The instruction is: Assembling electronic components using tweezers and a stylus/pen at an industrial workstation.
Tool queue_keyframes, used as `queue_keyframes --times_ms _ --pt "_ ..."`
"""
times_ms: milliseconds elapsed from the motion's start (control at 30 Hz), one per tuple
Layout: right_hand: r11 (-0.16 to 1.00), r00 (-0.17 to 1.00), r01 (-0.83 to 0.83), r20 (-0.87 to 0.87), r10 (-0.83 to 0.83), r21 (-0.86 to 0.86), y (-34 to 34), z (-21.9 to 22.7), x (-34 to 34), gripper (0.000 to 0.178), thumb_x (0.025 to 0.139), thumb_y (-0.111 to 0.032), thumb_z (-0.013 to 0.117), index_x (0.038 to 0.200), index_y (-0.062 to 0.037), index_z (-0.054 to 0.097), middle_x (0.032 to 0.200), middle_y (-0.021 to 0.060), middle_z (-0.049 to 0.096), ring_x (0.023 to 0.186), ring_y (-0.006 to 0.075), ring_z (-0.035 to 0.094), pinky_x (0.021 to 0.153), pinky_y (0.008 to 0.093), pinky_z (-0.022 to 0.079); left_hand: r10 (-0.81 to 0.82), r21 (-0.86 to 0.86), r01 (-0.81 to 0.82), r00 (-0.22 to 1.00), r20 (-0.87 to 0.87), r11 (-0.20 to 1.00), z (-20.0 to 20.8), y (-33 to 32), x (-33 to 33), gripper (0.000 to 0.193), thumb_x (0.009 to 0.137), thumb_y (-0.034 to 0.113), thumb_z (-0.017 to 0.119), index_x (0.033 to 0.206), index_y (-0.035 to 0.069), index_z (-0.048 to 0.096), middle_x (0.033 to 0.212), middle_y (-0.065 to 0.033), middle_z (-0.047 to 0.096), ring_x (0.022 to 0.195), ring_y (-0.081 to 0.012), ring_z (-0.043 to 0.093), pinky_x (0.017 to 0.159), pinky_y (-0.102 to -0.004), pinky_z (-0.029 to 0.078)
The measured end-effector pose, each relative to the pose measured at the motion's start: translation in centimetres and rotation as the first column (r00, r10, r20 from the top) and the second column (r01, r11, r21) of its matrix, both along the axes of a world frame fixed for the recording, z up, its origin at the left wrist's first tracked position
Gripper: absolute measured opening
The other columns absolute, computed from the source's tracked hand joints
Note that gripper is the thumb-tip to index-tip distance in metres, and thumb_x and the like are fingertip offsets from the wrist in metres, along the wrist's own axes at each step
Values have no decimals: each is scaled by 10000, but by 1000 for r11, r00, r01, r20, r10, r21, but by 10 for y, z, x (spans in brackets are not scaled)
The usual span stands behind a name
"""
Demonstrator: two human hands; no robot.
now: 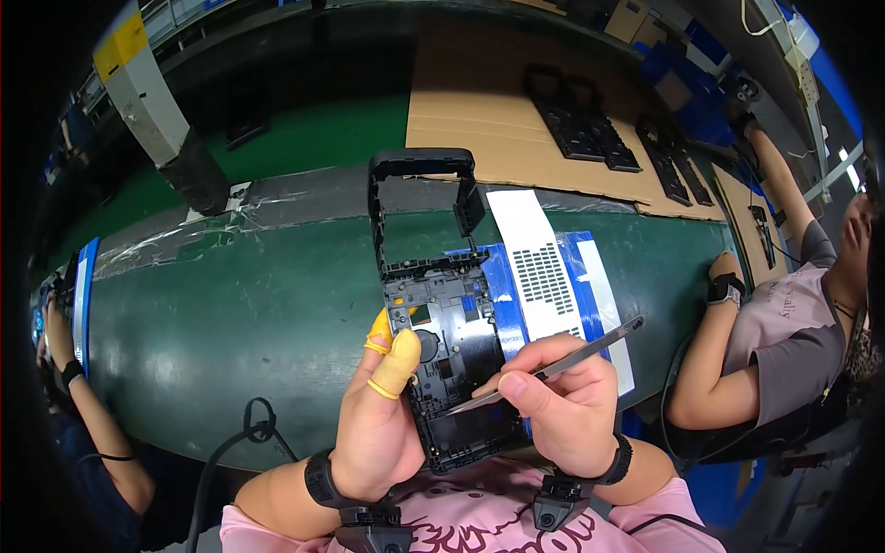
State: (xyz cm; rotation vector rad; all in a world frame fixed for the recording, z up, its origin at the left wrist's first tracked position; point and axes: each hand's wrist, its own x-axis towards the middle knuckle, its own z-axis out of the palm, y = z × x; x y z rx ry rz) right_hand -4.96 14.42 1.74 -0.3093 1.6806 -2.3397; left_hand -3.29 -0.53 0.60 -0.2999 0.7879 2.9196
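Observation:
My left hand (376,426) grips the left edge of a black plastic housing (466,318). Yellow finger cots cover its thumb and one finger. An open handle-like frame (419,158) rises from the housing's far end, and ribs, small posts and recesses line its inside. In my right hand (576,410), metal tweezers (595,347) are pinched between thumb and fingers. Their tips point left, over the near part of the housing; whether they touch it or hold anything, I cannot tell. Just right of the housing lies a white sheet (518,219) bearing rows of small dark pads.
Beneath the sheet is a blue board (576,247) with white strips. Cardboard (470,111) at the back carries several black plastic parts (581,124). A post (171,120) stands at back left. A co-worker's arm (714,359) rests on the green table (230,332) at right; another person's arm (97,405) is at left.

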Motion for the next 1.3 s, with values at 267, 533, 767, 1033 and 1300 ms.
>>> queue_keyframes --times_ms 267,533,767,1033,1300 --pt "1000 1000 7 6 -7 22 -1 -1 1 119 794 30 587 904 50 547 825 76 594 729 85 572 631 185 456 13 -10 -13 1000 10 1000 1 0 1 370 911 207 430 1243 67 344 1166 -97 480 1044 -200 509 886 -352 430" --pt "998 997 33 -78 -28 54 1 0 3 127 795 23 591 911 46 544 826 73 594 730 74 567 617 174 446 -44 -105 33 994 -97 994 3 -1 3 617 752 -7 533 1303 74 268 1197 -83 452 1092 -205 472 926 -356 391" --pt "985 972 171 -162 -172 -19 10 13 -8 98 786 -2 557 856 26 495 743 151 608 690 190 621 652 295 511 -83 -186 56 986 -141 981 1 -2 7 876 594 -135 527 1353 109 163 1252 -84 378 1141 -237 424 943 -370 377" --pt "960 967 251 -76 -243 122 57 -16 -70 84 798 -49 583 856 -5 541 701 54 598 532 32 450 497 157 347 -61 -60 52 987 -148 997 6 1 2 711 712 -11 570 1325 102 226 1239 -104 408 1133 -254 441 935 -395 394" --pt "965 970 240 2 -242 102 69 -40 -77 94 793 -42 588 862 -6 536 730 59 605 571 44 506 501 155 359 15 -79 -17 1000 -28 997 0 2 -3 439 907 338 401 1252 78 327 1189 -109 472 1053 -237 510 892 -404 433"
